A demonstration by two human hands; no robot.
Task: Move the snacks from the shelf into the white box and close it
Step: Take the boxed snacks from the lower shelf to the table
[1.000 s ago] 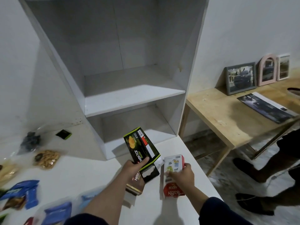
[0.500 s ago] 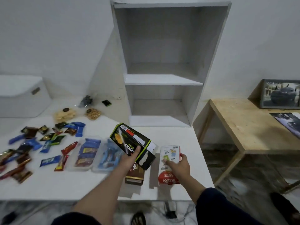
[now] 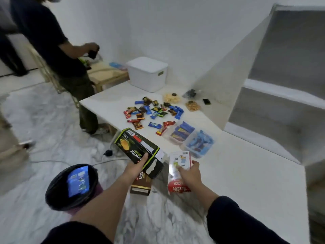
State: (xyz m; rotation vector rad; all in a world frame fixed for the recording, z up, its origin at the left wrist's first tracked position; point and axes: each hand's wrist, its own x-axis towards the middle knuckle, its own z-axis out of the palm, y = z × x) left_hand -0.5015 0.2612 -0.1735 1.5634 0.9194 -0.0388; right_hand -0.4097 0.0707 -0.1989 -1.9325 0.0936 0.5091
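Observation:
My left hand point(image 3: 134, 167) grips two Nextar boxes, a black-and-green one point(image 3: 139, 152) on top and a brown one point(image 3: 141, 184) beneath. My right hand point(image 3: 189, 175) holds a white-and-red Astor box point(image 3: 179, 171). Both are over the near edge of the white table point(image 3: 246, 173). The white box point(image 3: 147, 73) stands with its lid on at the table's far end. Several small wrapped snacks point(image 3: 153, 111) lie scattered between it and my hands. The white shelf unit point(image 3: 281, 85) on the right shows bare shelves.
Two clear tubs of blue and red packets point(image 3: 191, 140) sit just beyond my hands. Bagged cookies point(image 3: 172, 97) lie near the shelf. A black-lined bin point(image 3: 72, 187) stands on the floor at my left. A person in dark clothes point(image 3: 52, 55) stands by a wooden table point(image 3: 107, 74).
My view has swung left from the shelf toward the white box and the floor. Both hands still hold the same boxes, now at the table's near edge.

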